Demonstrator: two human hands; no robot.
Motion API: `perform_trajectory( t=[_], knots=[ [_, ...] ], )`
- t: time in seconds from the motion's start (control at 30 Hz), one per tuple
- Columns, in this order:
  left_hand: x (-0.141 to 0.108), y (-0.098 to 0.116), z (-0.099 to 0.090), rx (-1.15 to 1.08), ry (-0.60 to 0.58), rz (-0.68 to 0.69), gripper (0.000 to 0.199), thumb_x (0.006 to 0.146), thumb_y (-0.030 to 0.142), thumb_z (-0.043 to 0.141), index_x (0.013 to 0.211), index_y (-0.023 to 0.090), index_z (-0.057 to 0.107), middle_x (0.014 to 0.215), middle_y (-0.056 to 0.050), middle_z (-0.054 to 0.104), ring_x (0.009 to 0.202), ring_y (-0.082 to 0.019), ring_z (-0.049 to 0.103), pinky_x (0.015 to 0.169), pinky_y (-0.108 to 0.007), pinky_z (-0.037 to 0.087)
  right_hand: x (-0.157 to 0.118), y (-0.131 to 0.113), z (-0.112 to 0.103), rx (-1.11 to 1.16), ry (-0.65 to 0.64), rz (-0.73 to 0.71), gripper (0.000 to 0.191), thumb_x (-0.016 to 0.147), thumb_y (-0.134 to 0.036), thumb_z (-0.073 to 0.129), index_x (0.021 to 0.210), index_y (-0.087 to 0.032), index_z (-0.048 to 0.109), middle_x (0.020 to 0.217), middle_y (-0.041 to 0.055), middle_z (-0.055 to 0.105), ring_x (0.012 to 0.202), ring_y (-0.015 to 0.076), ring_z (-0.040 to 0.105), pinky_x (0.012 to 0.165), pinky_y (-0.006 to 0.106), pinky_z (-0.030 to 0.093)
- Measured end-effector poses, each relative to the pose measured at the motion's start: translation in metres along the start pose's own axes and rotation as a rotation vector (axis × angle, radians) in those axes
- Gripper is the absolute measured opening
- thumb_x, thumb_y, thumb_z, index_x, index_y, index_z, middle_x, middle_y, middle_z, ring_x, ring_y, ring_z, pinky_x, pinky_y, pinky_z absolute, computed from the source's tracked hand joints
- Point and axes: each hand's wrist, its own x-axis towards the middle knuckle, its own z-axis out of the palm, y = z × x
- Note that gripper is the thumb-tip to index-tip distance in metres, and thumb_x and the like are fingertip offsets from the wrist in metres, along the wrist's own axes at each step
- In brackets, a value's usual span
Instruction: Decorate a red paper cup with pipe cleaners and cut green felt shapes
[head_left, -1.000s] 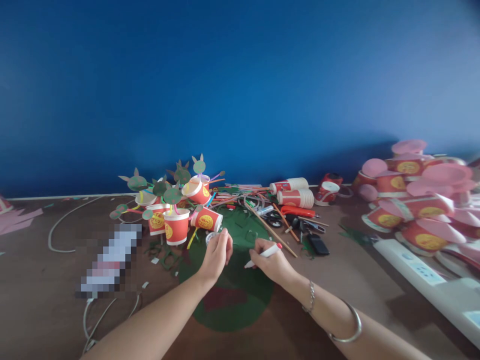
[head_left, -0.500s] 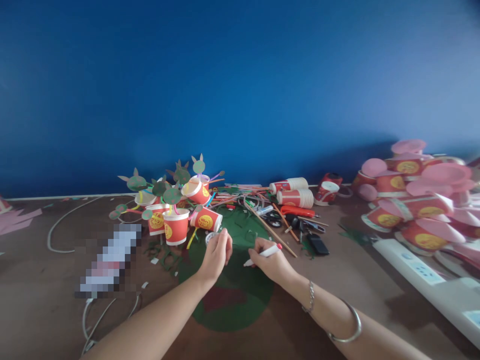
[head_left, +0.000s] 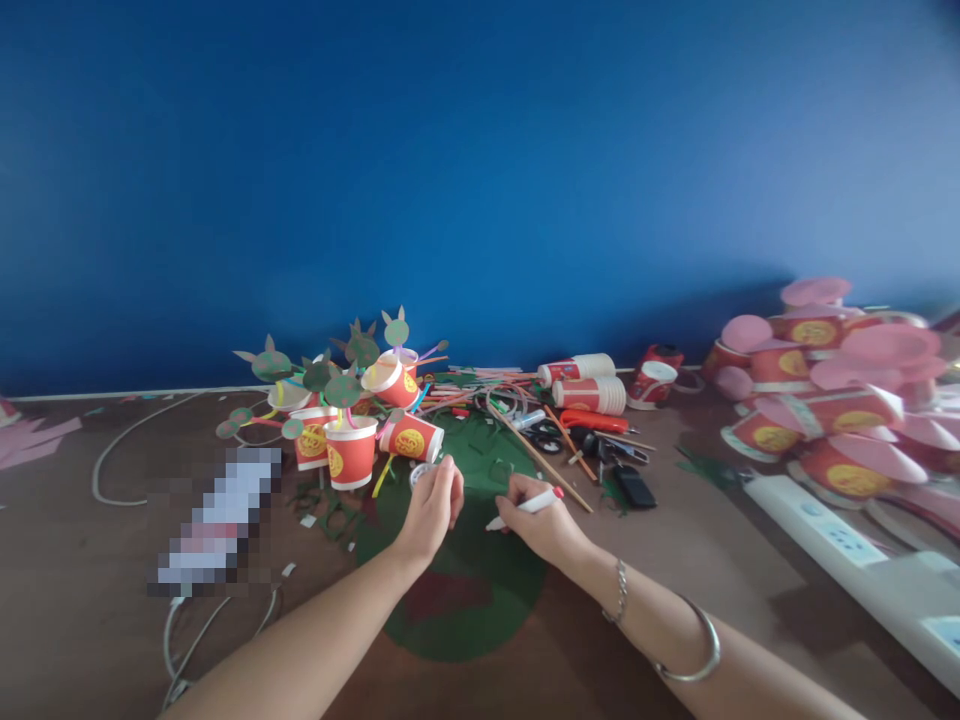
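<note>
My right hand [head_left: 536, 515] is closed around a white marker [head_left: 536, 501] with a red end, its pale tip pointing down and left. Beneath both hands lies a large round dark green sheet [head_left: 480, 630] with a dull red patch on it. My left hand [head_left: 435, 505] hovers over the sheet's left side, fingers curled and pressed together; what they hold, if anything, is hidden. A white ring-shaped item [head_left: 420, 474] shows just behind that hand. Left of it stand red paper cups [head_left: 351, 455] with green paper rabbit heads [head_left: 343, 390] and coloured strips.
Stacked cups [head_left: 589, 395], wooden sticks [head_left: 551, 463], an orange-handled tool [head_left: 596, 421] and a black item [head_left: 634, 486] lie behind my right hand. Farther right are a power strip [head_left: 802, 515] and a pink-topped cup pile [head_left: 817, 385]. A blurred-out device [head_left: 225, 515] with a cable lies left.
Hardly anything differs. The whole view has shifted very slightly; both hands keep their pose and the marker stays in my right hand.
</note>
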Motion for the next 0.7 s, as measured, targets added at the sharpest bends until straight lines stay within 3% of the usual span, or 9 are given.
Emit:
perform_trajectory(
  t=[0.7],
  knots=[
    [-0.0012, 0.0030, -0.0001, 0.026, -0.005, 0.012, 0.052, 0.089, 0.051, 0.030, 0.050, 0.019, 0.039, 0.037, 0.005, 0.035, 0.037, -0.009, 0.036, 0.040, -0.021, 0.028, -0.0002, -0.0007, -0.0003, 0.113, -0.008, 0.047, 0.020, 0.060, -0.016, 0.046, 0.048, -0.022, 0.031, 0.041, -0.0065, 0.040, 0.040, 0.0089, 0.043, 0.039, 0.018, 0.029]
  ],
)
